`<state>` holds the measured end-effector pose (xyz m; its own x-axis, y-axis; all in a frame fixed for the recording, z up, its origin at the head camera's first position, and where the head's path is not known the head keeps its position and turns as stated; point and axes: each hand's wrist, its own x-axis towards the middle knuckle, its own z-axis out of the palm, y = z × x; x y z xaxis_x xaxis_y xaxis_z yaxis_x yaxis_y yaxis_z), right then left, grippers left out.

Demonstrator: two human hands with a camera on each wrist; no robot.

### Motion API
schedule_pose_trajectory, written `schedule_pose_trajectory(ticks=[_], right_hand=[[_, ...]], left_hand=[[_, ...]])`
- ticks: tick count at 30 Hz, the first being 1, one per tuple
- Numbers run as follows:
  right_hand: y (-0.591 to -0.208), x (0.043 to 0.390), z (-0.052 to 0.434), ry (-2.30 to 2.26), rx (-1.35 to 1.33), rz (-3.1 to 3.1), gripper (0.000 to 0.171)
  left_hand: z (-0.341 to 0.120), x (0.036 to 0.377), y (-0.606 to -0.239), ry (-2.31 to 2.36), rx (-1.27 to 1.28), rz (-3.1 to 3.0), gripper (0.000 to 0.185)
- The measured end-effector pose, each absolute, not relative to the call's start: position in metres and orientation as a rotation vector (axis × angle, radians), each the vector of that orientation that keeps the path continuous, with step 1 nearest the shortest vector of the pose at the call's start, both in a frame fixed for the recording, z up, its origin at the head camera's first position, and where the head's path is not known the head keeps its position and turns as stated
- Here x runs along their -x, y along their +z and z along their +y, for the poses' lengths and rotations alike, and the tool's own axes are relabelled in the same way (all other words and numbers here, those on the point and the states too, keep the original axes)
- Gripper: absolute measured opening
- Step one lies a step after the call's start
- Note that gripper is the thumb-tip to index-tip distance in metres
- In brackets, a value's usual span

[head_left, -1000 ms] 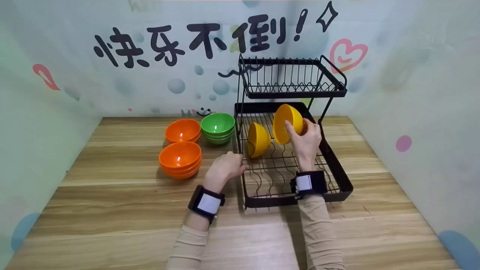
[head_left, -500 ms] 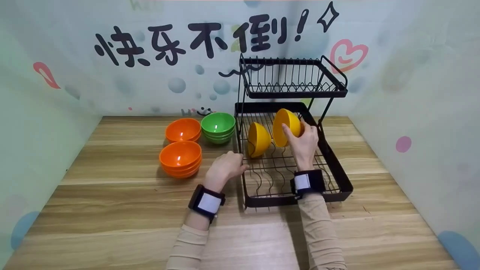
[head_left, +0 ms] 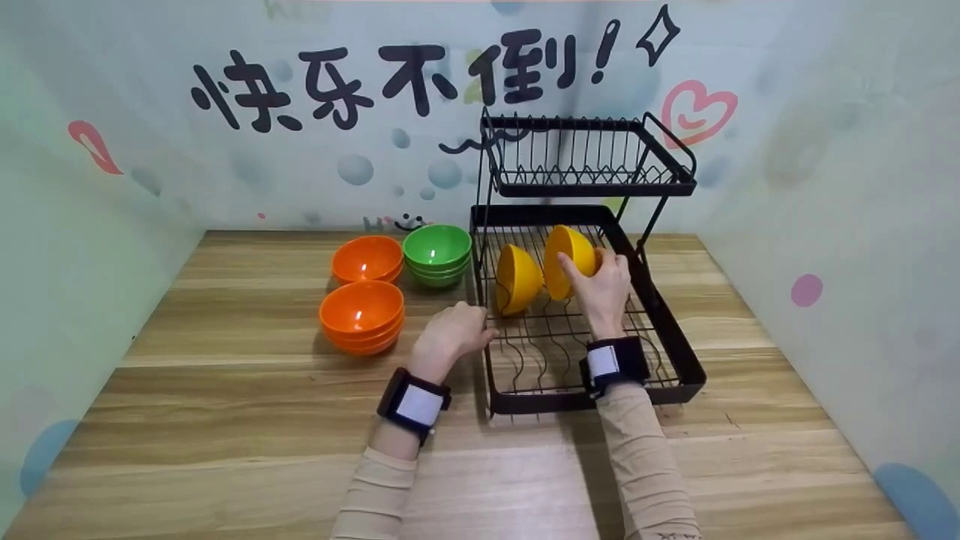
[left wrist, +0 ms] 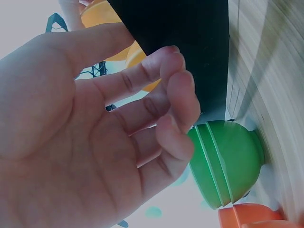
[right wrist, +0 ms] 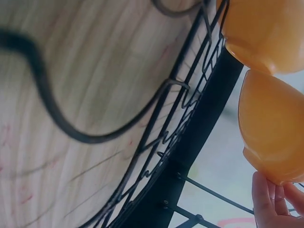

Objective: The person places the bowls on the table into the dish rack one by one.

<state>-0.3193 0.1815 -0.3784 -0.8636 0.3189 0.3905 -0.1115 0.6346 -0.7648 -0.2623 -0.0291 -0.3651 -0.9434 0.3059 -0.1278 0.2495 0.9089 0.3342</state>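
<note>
My right hand [head_left: 606, 292] grips a yellow bowl [head_left: 571, 259] on its side, opening to the left, over the lower tier of a black two-tier dish rack [head_left: 592, 403]. Left of it a second yellow bowl [head_left: 519, 279] stands on edge in the wires, facing the same way. In the right wrist view, the held bowl [right wrist: 270, 126] is close beside the standing bowl [right wrist: 266, 35]; fingertips show at its base. My left hand [head_left: 450, 334] holds the rack's left rim. The left wrist view shows its curled fingers outside the black side wall [left wrist: 190, 28], the thumb's tip hidden behind.
Left of the rack are stacked green bowls [head_left: 437, 251], an orange stack behind [head_left: 367, 259] and another orange stack [head_left: 361, 319] nearer me. The rack's upper tier [head_left: 592, 187] overhangs the back of the lower one. Patterned walls enclose the wooden table [head_left: 262, 450].
My right hand has lowered the yellow bowl toward the lower tier and slightly left, nearer the standing bowl. The left hand has stayed on the rack's rim.
</note>
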Motion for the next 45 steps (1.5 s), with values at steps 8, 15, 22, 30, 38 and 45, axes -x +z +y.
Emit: schedule_pose_trajectory(ticks=[8,15,22,30,38,45], right_hand=[[-0.383,0.321,0.18,1.111,0.16,-2.442,0.077],[-0.385,0.322,0.179,1.059,0.135,-2.483,0.08],[-0.386,0.322,0.177,1.044,0.076,-2.514,0.079],[-0.387,0.323,0.175,1.008,0.045,-2.577,0.08],[-0.39,0.324,0.173,1.013,0.041,-2.637,0.079],[-0.39,0.323,0.172,0.999,-0.004,-2.701,0.078]], left_hand=[[-0.029,0.26,-0.365,0.471,-0.457,2.94,0.031],[-0.03,0.26,-0.365,0.482,-0.462,2.935,0.03],[-0.029,0.261,-0.365,0.475,-0.452,2.932,0.032],[-0.029,0.261,-0.365,0.48,-0.457,2.922,0.031],[-0.029,0.261,-0.365,0.484,-0.463,2.927,0.026],[-0.029,0.261,-0.364,0.48,-0.455,2.908,0.027]])
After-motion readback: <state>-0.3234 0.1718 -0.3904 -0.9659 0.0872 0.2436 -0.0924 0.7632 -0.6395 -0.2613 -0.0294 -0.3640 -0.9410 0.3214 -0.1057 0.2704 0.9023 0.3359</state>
